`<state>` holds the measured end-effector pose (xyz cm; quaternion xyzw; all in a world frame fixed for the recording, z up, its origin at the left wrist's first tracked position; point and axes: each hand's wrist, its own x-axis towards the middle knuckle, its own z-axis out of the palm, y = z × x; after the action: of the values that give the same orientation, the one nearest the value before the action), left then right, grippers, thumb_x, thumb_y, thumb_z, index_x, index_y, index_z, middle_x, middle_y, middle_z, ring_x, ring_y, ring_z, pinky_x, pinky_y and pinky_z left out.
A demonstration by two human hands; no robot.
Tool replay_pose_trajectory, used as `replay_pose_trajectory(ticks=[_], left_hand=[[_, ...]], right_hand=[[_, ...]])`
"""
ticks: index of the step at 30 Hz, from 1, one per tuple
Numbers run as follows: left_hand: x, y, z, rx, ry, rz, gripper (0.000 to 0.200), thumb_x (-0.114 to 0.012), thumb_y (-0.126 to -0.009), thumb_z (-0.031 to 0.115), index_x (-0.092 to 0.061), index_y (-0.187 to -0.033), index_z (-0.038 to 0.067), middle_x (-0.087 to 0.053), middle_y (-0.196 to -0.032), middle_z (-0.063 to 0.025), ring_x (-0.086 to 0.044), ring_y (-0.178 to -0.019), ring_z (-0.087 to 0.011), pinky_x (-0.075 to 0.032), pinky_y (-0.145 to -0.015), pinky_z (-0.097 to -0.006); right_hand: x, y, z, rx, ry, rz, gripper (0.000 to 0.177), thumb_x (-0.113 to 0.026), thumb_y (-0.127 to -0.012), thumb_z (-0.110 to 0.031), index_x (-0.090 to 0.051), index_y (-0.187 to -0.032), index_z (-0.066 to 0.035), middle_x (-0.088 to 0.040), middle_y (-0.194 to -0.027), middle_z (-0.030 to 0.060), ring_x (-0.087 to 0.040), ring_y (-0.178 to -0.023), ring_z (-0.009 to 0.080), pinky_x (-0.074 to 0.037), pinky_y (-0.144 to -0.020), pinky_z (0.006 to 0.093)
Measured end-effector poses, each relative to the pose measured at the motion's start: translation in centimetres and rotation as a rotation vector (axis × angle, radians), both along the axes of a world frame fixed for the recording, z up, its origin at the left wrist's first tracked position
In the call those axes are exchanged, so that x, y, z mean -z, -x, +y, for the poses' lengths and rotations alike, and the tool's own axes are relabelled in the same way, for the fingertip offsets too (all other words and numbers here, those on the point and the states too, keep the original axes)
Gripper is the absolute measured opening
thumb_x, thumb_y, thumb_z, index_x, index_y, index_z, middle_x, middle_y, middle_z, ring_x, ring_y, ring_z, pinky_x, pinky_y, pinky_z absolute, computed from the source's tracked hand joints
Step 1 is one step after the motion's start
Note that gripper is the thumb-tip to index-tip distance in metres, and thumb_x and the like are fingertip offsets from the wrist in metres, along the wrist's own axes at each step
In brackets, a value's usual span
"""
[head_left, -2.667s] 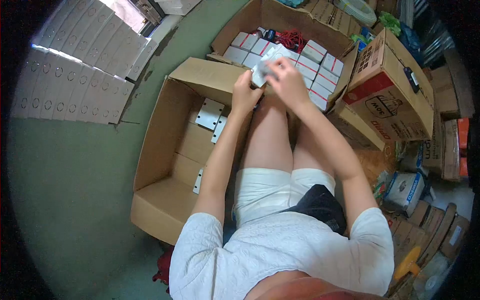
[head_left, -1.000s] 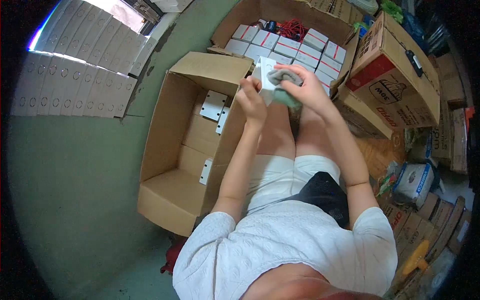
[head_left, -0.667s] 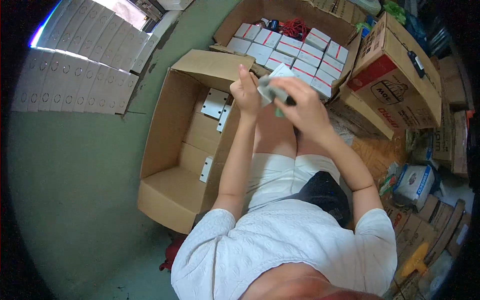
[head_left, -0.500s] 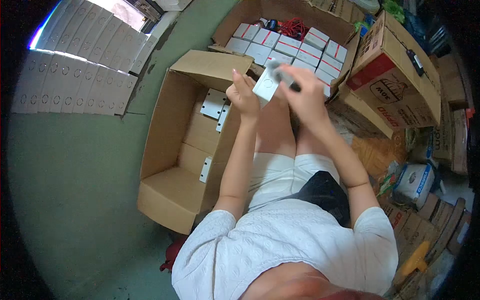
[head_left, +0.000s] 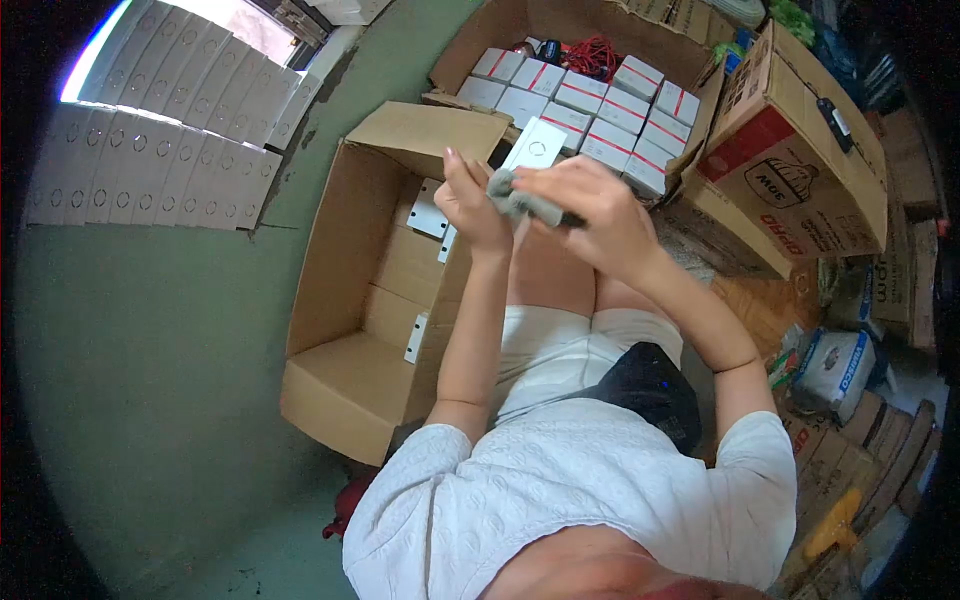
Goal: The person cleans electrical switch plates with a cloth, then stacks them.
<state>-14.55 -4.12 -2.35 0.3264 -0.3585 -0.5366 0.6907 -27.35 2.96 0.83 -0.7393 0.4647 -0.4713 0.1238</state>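
My left hand [head_left: 474, 208] is closed on a white box [head_left: 537, 146] with a ring mark on its upper face, its fingertips partly hidden behind the box. In my right hand [head_left: 592, 208] is a bunched grey cloth [head_left: 522, 200], pressed at the near end of the box. To the left, an open cardboard box [head_left: 335, 255] holds several white pieces [head_left: 427, 212] with dark dots. Beyond my hands, another open carton [head_left: 462, 45] holds rows of white boxes with red stripes [head_left: 608, 145] and a red cord bundle [head_left: 592, 58].
A printed carton [head_left: 790, 165] stands at the right, with a blue-and-white package [head_left: 838, 365] and a yellow object [head_left: 832, 522] below it. Stacked white boxes with ring marks [head_left: 150, 165] line the upper left of the green floor [head_left: 170, 350].
My right hand has brought the grey cloth down and left, from the top of the white box to its near end. The box has tilted so that its ringed face shows more.
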Motion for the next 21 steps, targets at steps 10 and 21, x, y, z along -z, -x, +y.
replay_pose_trajectory(ticks=[10,21], left_hand=[[-3.7,-0.3,1.9,-0.029,0.155,-0.081,0.057,-0.039,-0.104,0.027,-0.025,-0.052,0.009,-0.028,-0.045,0.0016,-0.026,-0.045,-0.0076,-0.021,-0.047,-0.0267],[-0.1,0.4,2.5,0.826,-0.18,-0.156,0.048,-0.069,-0.087,0.002,-0.044,-0.127,0.001,-0.064,-0.114,-0.0143,-0.062,-0.105,-0.0155,-0.052,-0.083,-0.0285]], right_hand=[[4.6,1.7,0.0,0.426,-0.04,-0.121,0.042,-0.07,-0.078,-0.005,-0.062,-0.119,0.001,-0.067,-0.108,0.0212,-0.063,-0.101,0.0373,-0.049,-0.091,0.0417],[5.4,2.5,-0.6,0.214,-0.297,-0.664,0.034,-0.051,-0.086,0.005,-0.059,-0.119,0.002,-0.066,-0.112,0.011,-0.06,-0.108,0.0168,-0.045,-0.096,0.0304]])
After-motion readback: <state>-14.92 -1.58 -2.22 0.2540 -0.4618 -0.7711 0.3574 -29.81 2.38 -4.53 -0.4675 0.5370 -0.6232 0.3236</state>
